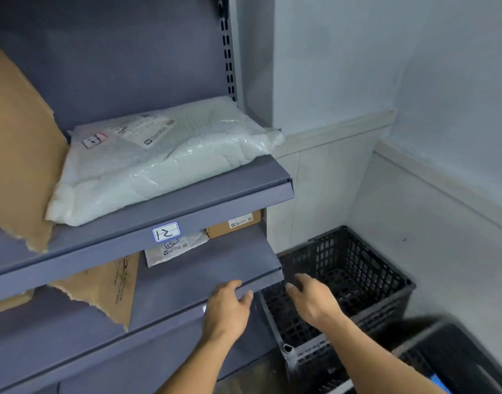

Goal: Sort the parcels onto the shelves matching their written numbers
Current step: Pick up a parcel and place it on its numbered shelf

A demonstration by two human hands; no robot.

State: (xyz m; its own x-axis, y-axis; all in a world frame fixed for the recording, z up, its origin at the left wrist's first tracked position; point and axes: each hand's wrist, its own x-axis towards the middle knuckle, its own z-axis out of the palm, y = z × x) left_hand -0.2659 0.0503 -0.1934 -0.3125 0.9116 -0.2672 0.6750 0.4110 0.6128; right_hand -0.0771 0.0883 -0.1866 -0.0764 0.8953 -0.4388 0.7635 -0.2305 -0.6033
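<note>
A large white plastic parcel lies on the upper grey shelf, whose front edge carries a label reading 12. On the shelf below sit a small white parcel and a brown cardboard box at the back. My left hand hovers by this lower shelf's front edge, fingers relaxed, holding nothing. My right hand is open above a black crate, also holding nothing.
Torn brown cardboard leans at the left of the upper shelf, and another torn piece lies on the lower one. The black lattice crate stands on the floor in the corner by the white wall. A second dark bin sits at bottom right.
</note>
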